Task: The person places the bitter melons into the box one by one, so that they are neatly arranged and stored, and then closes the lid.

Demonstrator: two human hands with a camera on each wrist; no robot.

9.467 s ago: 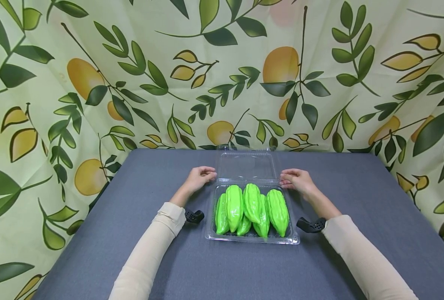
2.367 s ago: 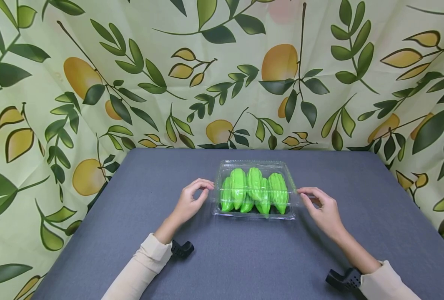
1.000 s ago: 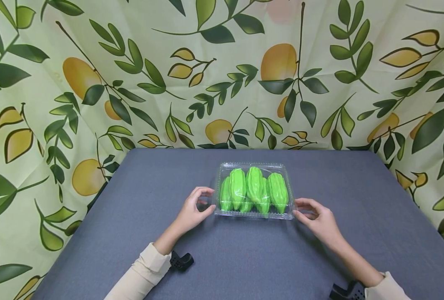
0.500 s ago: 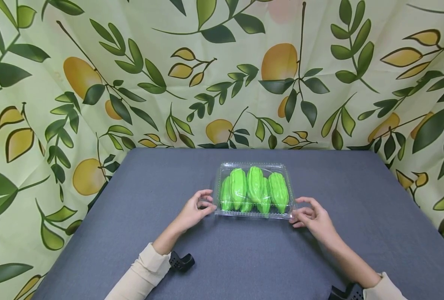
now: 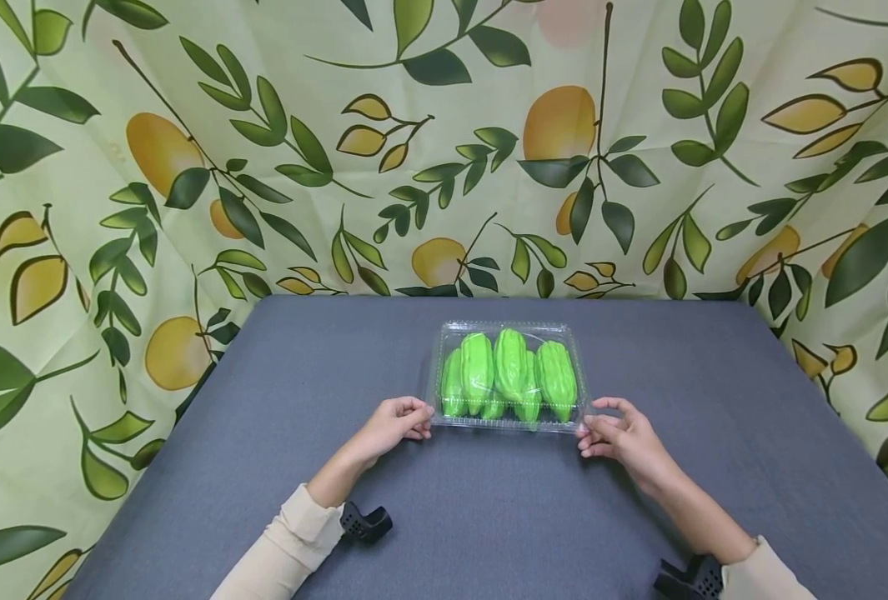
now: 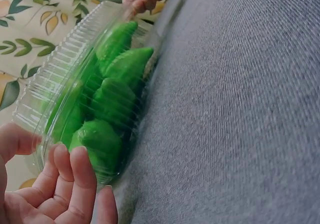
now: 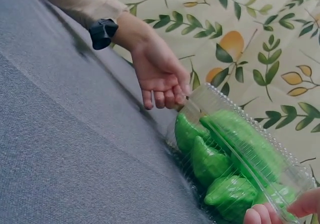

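Observation:
A clear plastic clamshell container (image 5: 504,425) lies on the table with its lid folded down over several bright green, ridged, pointed vegetables (image 5: 478,371) that look like bitter melons. At its front left corner my left hand (image 5: 393,425) pinches the rim; in the left wrist view the thumb and index finger of that left hand (image 6: 57,189) meet at the plastic edge. My right hand (image 5: 629,437) pinches the front right corner. The right wrist view shows the right thumb (image 7: 306,202) over the rim and fingertips (image 7: 259,215) beneath it.
Grey cloth covers the table (image 5: 444,517). Behind it hangs a leaf-and-fruit patterned curtain (image 5: 444,150). A black wrist mount (image 5: 366,523) sits at the left sleeve, another wrist mount (image 5: 689,577) at the right.
The container's lid, folded back at first, has come down over the vegetables, and the container sits farther back. Both hands have moved to its front corners; the left fingers have just drawn together there.

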